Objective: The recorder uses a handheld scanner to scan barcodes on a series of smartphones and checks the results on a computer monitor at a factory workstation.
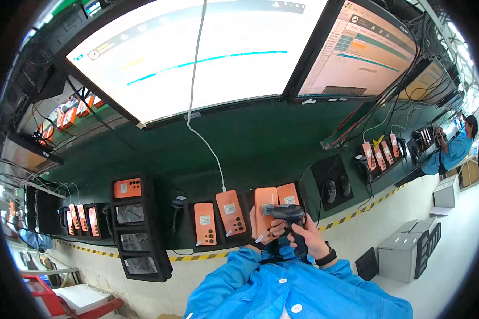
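My left hand is closed around an orange phone, its back with a white label turned up. In my right hand is a black handheld barcode scanner, gripped by its handle. The scanner's head points left over the phone and covers part of it. Behind this phone another orange phone lies in a black foam tray. To the left, two more orange phones rest in the tray: a labelled phone and a phone with a white cable plugged into its top end.
A black foam rack at left holds an orange phone and several dark wrapped items. Another scanner stands beside it. Two mice sit on a pad at right. Large monitors rise behind the green bench. A co-worker works far right.
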{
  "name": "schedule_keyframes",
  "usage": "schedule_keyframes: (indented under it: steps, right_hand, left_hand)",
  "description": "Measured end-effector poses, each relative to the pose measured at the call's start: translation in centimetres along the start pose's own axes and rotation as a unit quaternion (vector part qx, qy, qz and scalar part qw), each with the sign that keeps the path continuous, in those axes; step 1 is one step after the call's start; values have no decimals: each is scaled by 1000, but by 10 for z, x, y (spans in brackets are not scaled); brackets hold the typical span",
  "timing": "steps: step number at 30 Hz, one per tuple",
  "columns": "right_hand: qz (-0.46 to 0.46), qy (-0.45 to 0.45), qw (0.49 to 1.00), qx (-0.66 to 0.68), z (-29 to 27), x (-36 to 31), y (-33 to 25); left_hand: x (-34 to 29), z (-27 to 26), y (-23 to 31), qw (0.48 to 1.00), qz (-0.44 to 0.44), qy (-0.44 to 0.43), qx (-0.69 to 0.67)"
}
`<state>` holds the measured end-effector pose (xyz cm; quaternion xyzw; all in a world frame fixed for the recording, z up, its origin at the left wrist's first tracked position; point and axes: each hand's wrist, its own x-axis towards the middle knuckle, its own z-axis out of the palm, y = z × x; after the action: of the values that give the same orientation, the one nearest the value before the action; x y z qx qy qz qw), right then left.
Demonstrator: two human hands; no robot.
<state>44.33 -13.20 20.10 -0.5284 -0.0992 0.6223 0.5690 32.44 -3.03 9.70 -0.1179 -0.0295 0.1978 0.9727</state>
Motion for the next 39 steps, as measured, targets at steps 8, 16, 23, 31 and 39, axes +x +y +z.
schedule_keyframes:
  steps: [8,16,23,31,39]
  right_hand:
    - [10,16,1000,23,11,-7,8]
    - [18,8,1000,11,22,-10,12]
    - [6,-5,1000,-26,21,-16,14]
    - [-12,20,999,-30,18,-16,16]
    - [-12,22,999,-36,16,-13,15]
  left_hand:
    - [-16,1,5,1000,6,-29,3]
    - [-26,-5,4,999,30,-14,-8]
    - [-19,-19,5,992,7,-114,61]
    - [-30,-12,-1,999,21,30,-5]
    - [-27,-12,3,1000,18,23,-7]
